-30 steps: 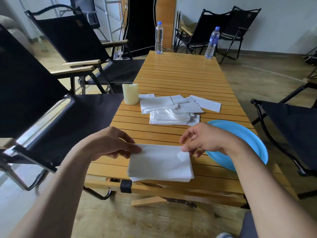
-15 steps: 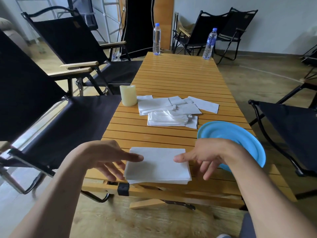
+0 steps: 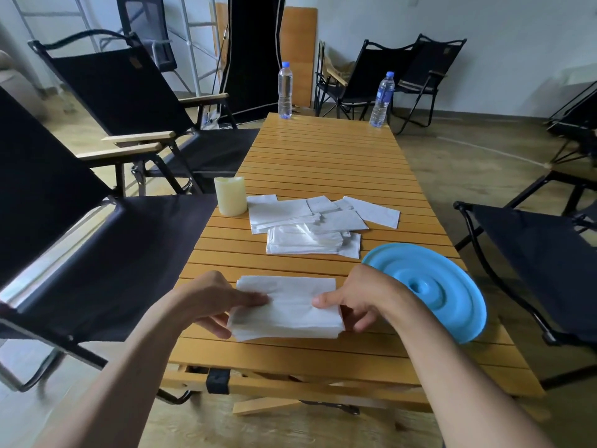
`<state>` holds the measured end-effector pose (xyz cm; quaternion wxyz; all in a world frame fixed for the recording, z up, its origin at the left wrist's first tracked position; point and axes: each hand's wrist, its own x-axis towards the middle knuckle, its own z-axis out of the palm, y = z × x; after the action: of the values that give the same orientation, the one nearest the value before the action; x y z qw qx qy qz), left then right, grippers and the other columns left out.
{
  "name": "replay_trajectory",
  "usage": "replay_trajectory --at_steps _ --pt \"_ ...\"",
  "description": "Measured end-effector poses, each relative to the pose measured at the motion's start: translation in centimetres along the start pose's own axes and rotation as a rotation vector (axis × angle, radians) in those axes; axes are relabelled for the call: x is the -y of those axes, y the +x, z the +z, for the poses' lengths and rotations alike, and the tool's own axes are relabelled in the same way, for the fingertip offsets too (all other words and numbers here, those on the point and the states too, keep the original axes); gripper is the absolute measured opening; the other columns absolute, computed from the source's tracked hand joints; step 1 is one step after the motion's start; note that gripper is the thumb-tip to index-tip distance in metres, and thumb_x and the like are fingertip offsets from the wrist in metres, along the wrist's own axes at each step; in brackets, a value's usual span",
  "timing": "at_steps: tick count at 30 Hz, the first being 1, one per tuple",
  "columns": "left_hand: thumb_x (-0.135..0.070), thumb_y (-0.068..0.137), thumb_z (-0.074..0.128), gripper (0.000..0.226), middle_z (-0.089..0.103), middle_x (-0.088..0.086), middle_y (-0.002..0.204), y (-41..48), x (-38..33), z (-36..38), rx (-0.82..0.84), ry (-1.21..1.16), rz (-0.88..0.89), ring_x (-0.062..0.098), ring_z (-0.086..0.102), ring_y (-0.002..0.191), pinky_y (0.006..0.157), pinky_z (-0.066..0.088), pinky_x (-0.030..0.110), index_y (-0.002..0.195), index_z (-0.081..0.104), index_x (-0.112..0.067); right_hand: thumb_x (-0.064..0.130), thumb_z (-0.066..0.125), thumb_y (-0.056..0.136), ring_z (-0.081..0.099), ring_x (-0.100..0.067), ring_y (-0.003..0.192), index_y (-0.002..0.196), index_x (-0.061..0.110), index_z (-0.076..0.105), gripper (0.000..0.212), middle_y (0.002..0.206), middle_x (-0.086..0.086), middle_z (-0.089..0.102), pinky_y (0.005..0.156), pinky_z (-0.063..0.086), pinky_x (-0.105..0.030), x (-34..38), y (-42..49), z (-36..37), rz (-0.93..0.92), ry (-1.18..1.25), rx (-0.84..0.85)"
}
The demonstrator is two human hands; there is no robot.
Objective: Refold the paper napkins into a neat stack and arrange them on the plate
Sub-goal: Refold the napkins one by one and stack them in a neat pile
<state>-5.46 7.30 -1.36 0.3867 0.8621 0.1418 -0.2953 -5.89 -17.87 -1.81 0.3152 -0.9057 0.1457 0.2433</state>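
Note:
A folded stack of white napkins (image 3: 287,308) sits near the front edge of the slatted wooden table (image 3: 323,163). My left hand (image 3: 210,302) grips its left side, thumb on top and fingers under the edge. My right hand (image 3: 358,302) grips its right side the same way. The stack's near edge looks slightly lifted. A blue plate (image 3: 433,289) lies just right of my right hand, overhanging the table's right edge. A loose pile of white napkins (image 3: 310,224) is spread across the middle of the table.
A cream candle (image 3: 230,195) stands left of the loose pile. Two water bottles (image 3: 285,90) (image 3: 382,100) stand at the table's far end. Black folding chairs (image 3: 113,253) flank the table on both sides.
Both hands went from flat beside the stack to gripping its left and right edges, thumbs on top. The stack has shifted slightly and its near edge has risen.

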Motion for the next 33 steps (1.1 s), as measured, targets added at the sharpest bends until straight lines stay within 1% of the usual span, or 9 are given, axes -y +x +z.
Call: replay_trajectory --at_steps 3,6,10,13,18,21,23,28,33 --pt "-0.068 0.054 0.079 0.077 0.078 0.009 0.090 0.2 -0.5 -1.6 0.069 0.077 -0.007 0.024 0.076 0.077 0.062 0.062 0.032 0.098 0.074 -0.004 0.062 0.084 0.065 0.072 -0.015 0.068 0.094 0.010 0.055 0.066 0.088 -0.004 0.064 0.054 0.061 -0.026 0.4 0.2 -1.5 0.001 -0.044 0.039" --pt "-0.067 0.065 0.076 0.068 0.079 0.005 0.085 2.4 -2.1 -4.1 -0.087 0.074 0.034 0.018 0.077 0.069 0.055 0.059 0.029 0.097 0.073 -0.006 0.055 0.084 0.071 0.076 -0.022 0.080 0.097 0.005 0.068 0.059 0.086 -0.006 0.075 0.063 0.061 -0.029 2.0 2.3 -4.4 -0.078 0.085 -0.061" --pt "-0.038 0.083 0.079 0.030 0.076 0.002 0.084 7.7 -5.7 -5.2 -0.447 0.066 0.458 0.013 0.073 0.072 0.069 0.063 0.036 0.102 0.075 -0.014 0.031 0.075 0.086 0.072 -0.027 0.092 0.076 0.022 0.073 0.014 0.084 -0.002 0.074 0.078 0.056 -0.035 5.1 7.6 -6.4 -0.317 0.180 -0.410" --pt "-0.029 0.085 0.079 0.026 0.074 -0.005 0.092 11.8 -7.3 -4.6 -0.442 0.075 0.649 0.011 0.070 0.078 0.070 0.062 0.034 0.107 0.075 -0.015 0.026 0.069 0.089 0.072 -0.024 0.089 0.073 0.020 0.070 0.017 0.084 0.001 0.075 0.077 0.057 -0.033 6.7 12.5 -6.5 -0.315 0.214 -0.459" --pt "-0.022 0.098 0.063 0.021 0.070 0.005 0.123 18.3 -8.5 -5.3 -0.479 0.279 0.666 0.023 0.067 0.108 0.089 0.058 0.042 0.118 0.071 -0.020 0.033 0.069 0.091 0.070 -0.024 0.092 0.088 0.025 0.073 0.009 0.091 0.002 0.073 0.081 0.056 -0.035 8.7 19.5 -7.1 -0.342 0.109 -0.419" --pt "-0.020 0.102 0.055 0.030 0.059 0.008 0.141 21.0 -9.6 -5.8 -0.499 0.479 0.664 0.028 0.058 0.125 0.100 0.051 0.043 0.131 0.063 -0.016 0.039 0.066 0.092 0.066 -0.025 0.100 0.105 0.022 0.073 0.022 0.104 0.000 0.072 0.087 0.052 -0.032 9.7 22.5 -7.0 -0.348 0.011 -0.410" --pt "-0.020 0.102 0.055 0.036 0.058 0.011 0.141 22.1 -10.5 -5.3 -0.487 0.579 0.635 0.030 0.058 0.124 0.097 0.052 0.039 0.137 0.058 -0.015 0.038 0.067 0.091 0.065 -0.023 0.097 0.105 0.024 0.073 0.022 0.100 0.003 0.071 0.084 0.051 -0.031 10.1 23.7 -7.0 -0.349 -0.039 -0.388" --pt "-0.021 0.095 0.065 0.040 0.067 0.009 0.126 23.6 -12.1 -4.2 -0.531 0.671 0.572 0.029 0.065 0.107 0.082 0.056 0.036 0.135 0.059 -0.019 0.022 0.077 0.081 0.064 -0.017 0.069 0.073 0.023 0.072 0.009 0.067 0.007 0.070 0.071 0.053 -0.026 10.0 25.5 -6.6 -0.357 -0.086 -0.333" --pt "-0.022 0.084 0.079 0.041 0.074 0.004 0.111 23.4 -12.1 -4.0 -0.597 0.553 0.579 0.026 0.068 0.098 0.071 0.051 0.030 0.123 0.067 -0.017 0.021 0.078 0.081 0.068 -0.018 0.079 0.076 0.021 0.074 0.006 0.072 0.005 0.071 0.080 0.057 -0.034 9.1 25.3 -6.7 -0.370 -0.012 -0.352"
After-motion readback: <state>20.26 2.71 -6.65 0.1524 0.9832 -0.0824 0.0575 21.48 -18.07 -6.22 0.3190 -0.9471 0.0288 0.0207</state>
